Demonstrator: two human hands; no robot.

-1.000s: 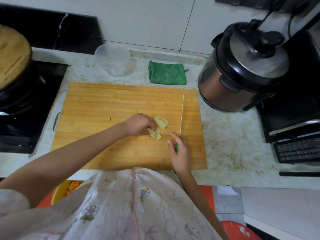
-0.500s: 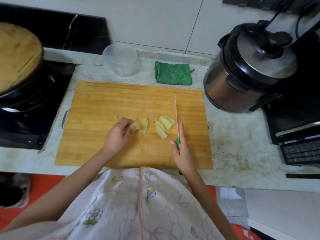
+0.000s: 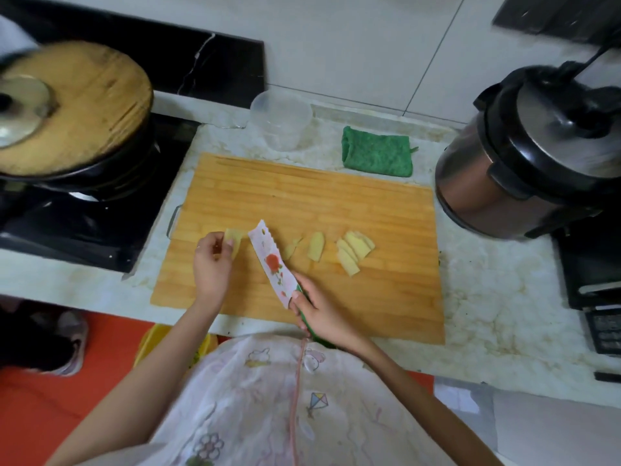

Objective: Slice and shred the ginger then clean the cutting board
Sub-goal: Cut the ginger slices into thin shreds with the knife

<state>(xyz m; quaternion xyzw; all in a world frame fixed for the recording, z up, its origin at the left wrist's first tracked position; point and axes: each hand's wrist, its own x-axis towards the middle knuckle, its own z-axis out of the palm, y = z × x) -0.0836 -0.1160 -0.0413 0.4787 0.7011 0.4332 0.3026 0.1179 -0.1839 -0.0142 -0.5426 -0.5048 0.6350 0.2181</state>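
A wooden cutting board (image 3: 336, 196) lies on the marble counter. Pale yellow ginger slices (image 3: 354, 250) are fanned out right of its middle, and two more slices (image 3: 316, 245) lie just left of them. My left hand (image 3: 211, 264) pinches one ginger slice (image 3: 234, 240) over the board's left part. My right hand (image 3: 322, 312) grips the green handle of a knife (image 3: 274, 264). Its white blade, printed with a red flower, lies tilted flat and points up-left between my hands.
A green cloth (image 3: 376, 153) and a clear plastic cup (image 3: 280, 119) sit behind the board. A pressure cooker (image 3: 534, 153) stands to the right. On the left, a black stove holds a pot with a wooden lid (image 3: 74, 109).
My left hand has carried one slice leftward, away from the pile. The knife blade has turned from edge-on and upright to flat and angled left.
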